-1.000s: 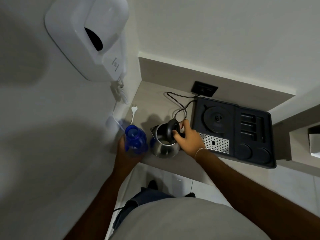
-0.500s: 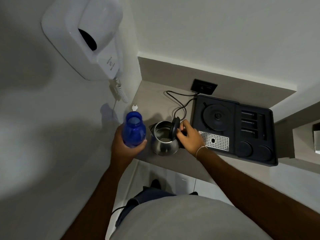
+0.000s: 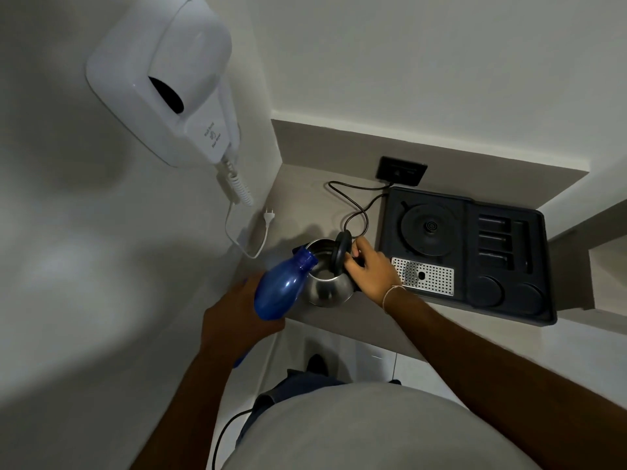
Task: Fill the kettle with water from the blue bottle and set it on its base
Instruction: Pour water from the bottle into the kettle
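Note:
The steel kettle point(image 3: 327, 290) stands on the grey counter point(image 3: 302, 205), its black lid point(image 3: 341, 251) swung up. My right hand point(image 3: 371, 271) grips the kettle's handle, which it hides. My left hand point(image 3: 237, 315) holds the blue bottle point(image 3: 283, 288) tilted on its side, the uncapped mouth just over the kettle's opening. The round kettle base point(image 3: 429, 228) sits in a black tray point(image 3: 543, 266) to the right of the kettle, bare.
A black cord point(image 3: 354, 205) runs from a wall socket point(image 3: 402, 171) towards the tray. A white wall-mounted hair dryer point(image 3: 163, 79) hangs at upper left, its coiled lead and plug point(image 3: 269, 215) on the counter. A perforated metal grille point(image 3: 424, 276) lies in the tray's front.
My left hand raised the blue bottle off the counter, then tipped it over so its mouth reaches the kettle's opening. My right hand stayed on the handle.

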